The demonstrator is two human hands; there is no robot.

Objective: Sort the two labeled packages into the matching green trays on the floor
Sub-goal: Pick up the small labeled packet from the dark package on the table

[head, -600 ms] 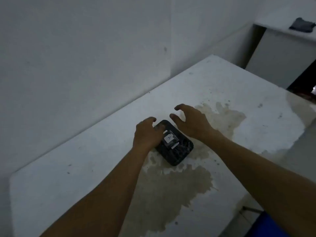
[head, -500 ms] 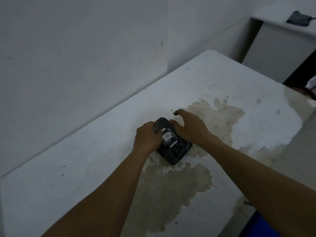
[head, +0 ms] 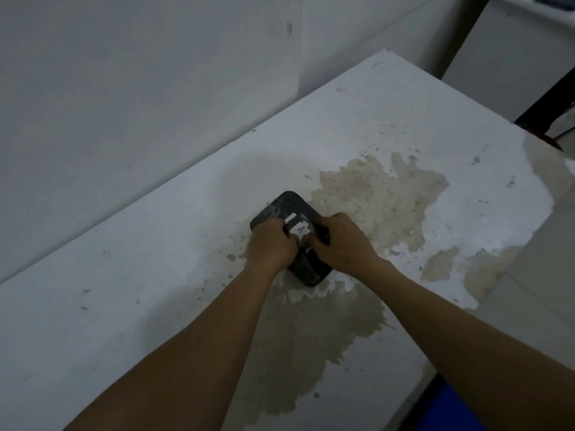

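Note:
A dark, flat package point(head: 291, 206) with rounded corners lies on the white stained table point(head: 124, 290). A white paper label point(head: 299, 228) marked "A" sits on its top. My left hand point(head: 272, 244) grips the package's left side, and my right hand point(head: 340, 244) grips its right side, fingers curled over the edge beside the label. The package's near half is partly covered by both hands. No green tray and no second package are in view.
A grey wall point(head: 140, 88) runs along the table's far edge. Large brownish stains point(head: 382, 197) mark the tabletop. A white cabinet point(head: 510, 51) stands at the upper right, and something blue point(head: 448, 409) shows below the table's near right edge.
Both hands have closed in on the package: the right hand moved from beside it onto its right edge, and the left hand curled tighter over its left side.

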